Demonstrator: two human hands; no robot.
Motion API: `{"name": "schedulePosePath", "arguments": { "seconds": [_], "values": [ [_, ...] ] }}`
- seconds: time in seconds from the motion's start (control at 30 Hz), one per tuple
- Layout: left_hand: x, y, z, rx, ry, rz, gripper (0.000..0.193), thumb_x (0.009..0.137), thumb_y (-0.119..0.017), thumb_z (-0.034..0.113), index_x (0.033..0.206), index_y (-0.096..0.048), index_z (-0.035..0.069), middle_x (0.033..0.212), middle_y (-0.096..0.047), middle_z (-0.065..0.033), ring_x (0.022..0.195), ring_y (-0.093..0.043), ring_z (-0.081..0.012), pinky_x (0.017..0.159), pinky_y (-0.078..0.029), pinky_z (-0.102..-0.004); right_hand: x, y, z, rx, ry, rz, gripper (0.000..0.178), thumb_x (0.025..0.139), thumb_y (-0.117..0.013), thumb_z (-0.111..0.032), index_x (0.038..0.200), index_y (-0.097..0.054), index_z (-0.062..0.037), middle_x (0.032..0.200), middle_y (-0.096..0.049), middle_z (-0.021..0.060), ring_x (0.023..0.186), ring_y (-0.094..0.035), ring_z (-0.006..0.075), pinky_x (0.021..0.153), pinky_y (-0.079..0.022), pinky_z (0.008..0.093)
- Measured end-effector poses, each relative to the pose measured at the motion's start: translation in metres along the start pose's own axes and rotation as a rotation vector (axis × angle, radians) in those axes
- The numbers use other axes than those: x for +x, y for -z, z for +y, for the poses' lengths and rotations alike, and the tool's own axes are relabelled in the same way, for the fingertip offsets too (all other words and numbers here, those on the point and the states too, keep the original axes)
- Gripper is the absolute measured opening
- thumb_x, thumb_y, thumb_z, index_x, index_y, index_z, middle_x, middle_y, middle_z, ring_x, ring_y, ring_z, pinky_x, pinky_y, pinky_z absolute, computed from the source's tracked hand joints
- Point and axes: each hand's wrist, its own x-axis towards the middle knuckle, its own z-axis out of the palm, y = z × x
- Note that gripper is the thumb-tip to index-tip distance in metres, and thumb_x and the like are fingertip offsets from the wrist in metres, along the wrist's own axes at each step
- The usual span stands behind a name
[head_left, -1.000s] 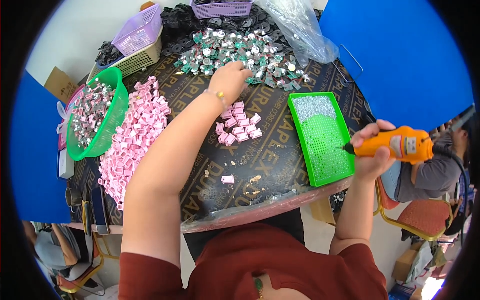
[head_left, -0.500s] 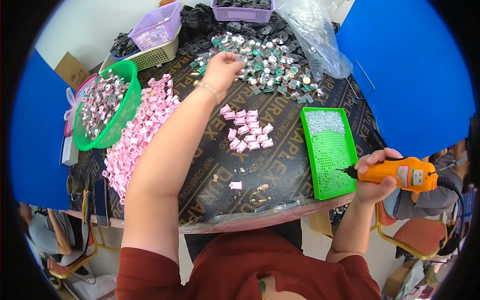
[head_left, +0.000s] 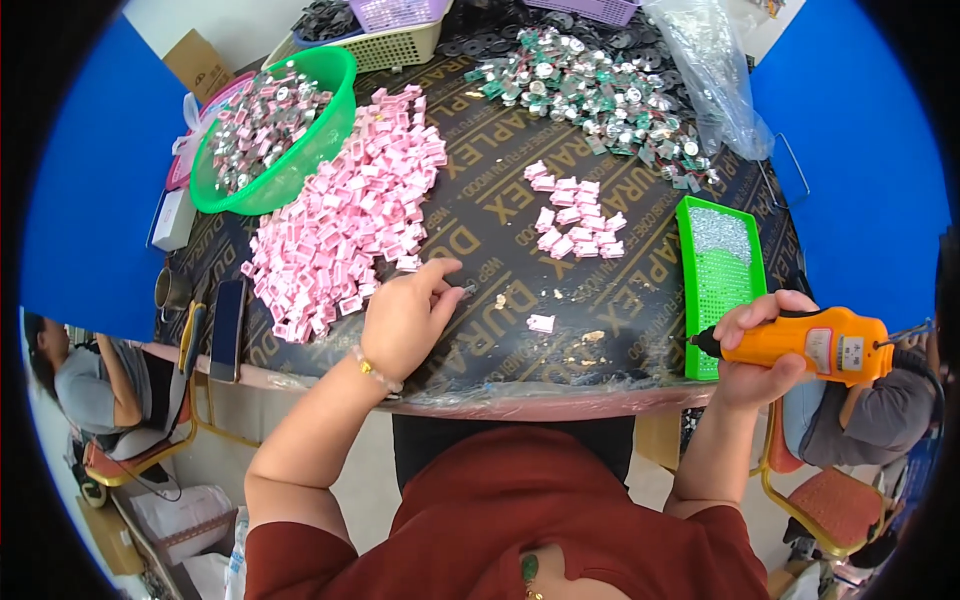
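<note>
My right hand [head_left: 765,345] is wrapped round an orange electric screwdriver [head_left: 815,345], its bit pointing left over the near end of a green tray [head_left: 692,300] of small silver screws [head_left: 722,232]. My left hand [head_left: 410,315] is over the near part of the table, beside the heap of pink plastic housings [head_left: 350,215]. At its thumb tip shows a small dark greenish piece [head_left: 469,289], like a little circuit board, partly hidden by the fingers. A single pink housing [head_left: 541,323] lies right of that hand. Farther back is a cluster of pink housings [head_left: 580,218].
A heap of small green circuit boards with silver discs [head_left: 600,95] covers the back. A green basket [head_left: 345,110] of assembled pieces stands at the left. A phone [head_left: 228,330], a plier-like tool [head_left: 190,335] and a metal cup [head_left: 173,288] lie at the left edge. A clear plastic bag [head_left: 715,85] sits back right.
My left hand has come back from the circuit board heap toward the near table edge with a small piece. The view has shifted left. My right hand still grips the screwdriver.
</note>
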Motion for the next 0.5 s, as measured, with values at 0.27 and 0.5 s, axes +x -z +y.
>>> {"name": "schedulePosePath", "arguments": {
  "seconds": [0.27, 0.5],
  "values": [
    [0.011, 0.021, -0.014, 0.084, -0.402, -0.072, 0.032, 0.076, -0.066, 0.005, 0.107, -0.062, 0.007, 0.088, -0.055, -0.0104, 0.082, -0.055, -0.0274, 0.075, -0.047, -0.0350, -0.003, -0.014, 0.001, 0.014, -0.002, -0.048, 0.066, 0.081, -0.062, -0.056, 0.112, -0.044, -0.0013, 0.078, -0.058, 0.0126, 0.055, -0.055, 0.0146, 0.050, -0.049, 0.0272],
    [0.015, 0.015, -0.011, 0.298, -0.395, -0.439, 0.022, 0.073, -0.062, 0.005, 0.094, -0.066, 0.007, 0.084, -0.058, -0.0111, 0.080, -0.059, -0.0295, 0.071, -0.049, -0.0376, -0.006, -0.016, -0.001, 0.068, -0.065, -0.013, 0.068, 0.079, -0.065, -0.056, 0.114, -0.043, -0.0016, 0.079, -0.058, 0.0132, 0.055, -0.056, 0.0172, 0.051, -0.049, 0.0303]
  ]
}}
